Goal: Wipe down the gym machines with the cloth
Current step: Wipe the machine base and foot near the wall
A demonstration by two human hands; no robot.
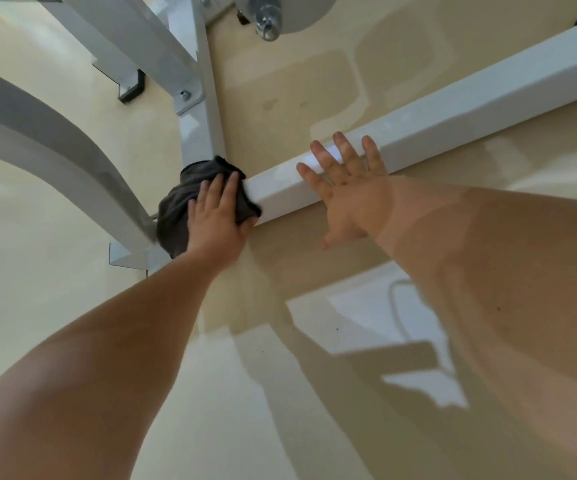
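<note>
Two grips: both flat, fingers straight.
Left hand (216, 216): presses cloth (176, 209) onto the beam's end.
Right hand (345, 192): fingers spread, resting on white beam (470, 98).
Cloth: dark, bunched where beam meets a second white bar (200, 133).
Floor (55, 271): glossy beige, under the frame.

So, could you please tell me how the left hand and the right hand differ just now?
The left hand presses a dark grey cloth against the end of the white bar; the right hand rests bare on the bar. The left hand's fingers lie close together; the right hand's spread wide. Both are flat, fingers straight.
</note>
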